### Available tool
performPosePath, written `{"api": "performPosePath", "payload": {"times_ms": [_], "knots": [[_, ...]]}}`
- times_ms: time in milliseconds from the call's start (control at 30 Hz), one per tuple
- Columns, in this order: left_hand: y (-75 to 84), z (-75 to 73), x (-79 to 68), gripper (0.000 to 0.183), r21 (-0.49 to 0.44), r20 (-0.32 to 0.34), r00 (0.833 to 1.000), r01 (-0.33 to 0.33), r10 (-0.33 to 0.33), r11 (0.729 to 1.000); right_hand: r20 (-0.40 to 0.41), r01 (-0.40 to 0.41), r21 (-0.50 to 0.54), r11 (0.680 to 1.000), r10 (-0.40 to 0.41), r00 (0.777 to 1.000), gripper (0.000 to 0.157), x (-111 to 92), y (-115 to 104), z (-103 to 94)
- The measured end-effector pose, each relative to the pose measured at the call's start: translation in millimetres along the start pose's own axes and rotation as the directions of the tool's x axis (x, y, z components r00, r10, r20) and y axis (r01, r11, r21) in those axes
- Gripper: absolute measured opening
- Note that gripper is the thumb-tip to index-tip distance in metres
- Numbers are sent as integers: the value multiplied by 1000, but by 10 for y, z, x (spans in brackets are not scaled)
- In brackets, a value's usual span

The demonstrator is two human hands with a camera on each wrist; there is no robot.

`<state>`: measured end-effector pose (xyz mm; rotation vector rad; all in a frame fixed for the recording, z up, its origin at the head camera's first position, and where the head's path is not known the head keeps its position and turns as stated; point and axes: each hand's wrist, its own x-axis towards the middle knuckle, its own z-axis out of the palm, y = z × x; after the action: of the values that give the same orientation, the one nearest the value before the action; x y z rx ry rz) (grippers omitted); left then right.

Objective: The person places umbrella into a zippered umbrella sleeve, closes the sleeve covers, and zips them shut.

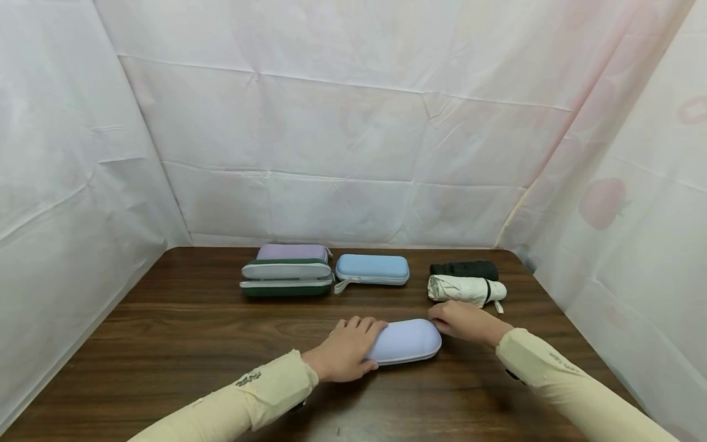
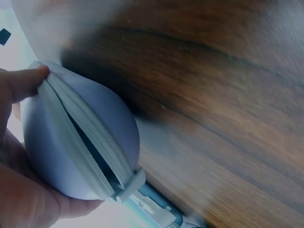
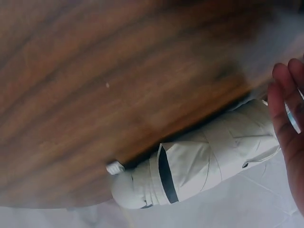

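Observation:
A lavender glasses case [image 1: 405, 341] lies on the table in front of me. My left hand [image 1: 349, 348] grips its left end, fingers over the lid and thumb at the front edge. In the left wrist view that end of the glasses case [image 2: 71, 137] shows its zipper parted in a narrow gap, with a pale strap loop [image 2: 131, 186] beside it. At the case's other end is my right hand [image 1: 464, 320], fingers curled in against the far right edge; the zipper pull there is hidden. Just behind this hand lies a folded white umbrella [image 3: 199, 159] with a black band.
Along the back stand a purple case [image 1: 293, 252], an open dark green case [image 1: 287, 287] with a grey lining, and a blue case [image 1: 372, 267] with a strap. A black folded umbrella [image 1: 466, 269] lies behind the white one. Pale cloth [image 1: 342, 135] surrounds the wooden table [image 1: 182, 331].

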<state>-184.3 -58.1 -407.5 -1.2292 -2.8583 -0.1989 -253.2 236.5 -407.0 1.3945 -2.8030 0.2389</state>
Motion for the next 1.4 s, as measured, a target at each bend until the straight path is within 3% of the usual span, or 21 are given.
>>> {"api": "performPosePath", "payload": {"times_ms": [300, 767, 967, 1233, 1333, 1400], "knots": [[61, -11, 9, 64, 61, -17, 1000, 2, -1, 998, -86, 5, -56, 998, -10, 996, 22, -119, -82, -15], [108, -63, 61, 63, 47, 17, 998, 65, -66, 997, -110, -40, 7, 999, 41, 993, 28, -363, -196, 45], [106, -92, 75, 64, 41, 19, 995, 92, -93, 995, -112, -40, -46, 998, 35, 993, 28, -390, -270, 33], [129, -81, -69, 71, -31, 40, 994, 107, -105, 994, -122, -50, -118, 992, 35, 992, 21, -125, -190, 54], [151, -145, -137, 61, -82, 117, 991, 69, -59, 994, -129, -62, -130, 990, 45, 991, 19, 17, -137, 91], [146, -218, -158, 52, -162, 194, 981, 61, -29, 985, -133, -73, -137, 988, 54, 990, 18, 93, -111, 117]]}}
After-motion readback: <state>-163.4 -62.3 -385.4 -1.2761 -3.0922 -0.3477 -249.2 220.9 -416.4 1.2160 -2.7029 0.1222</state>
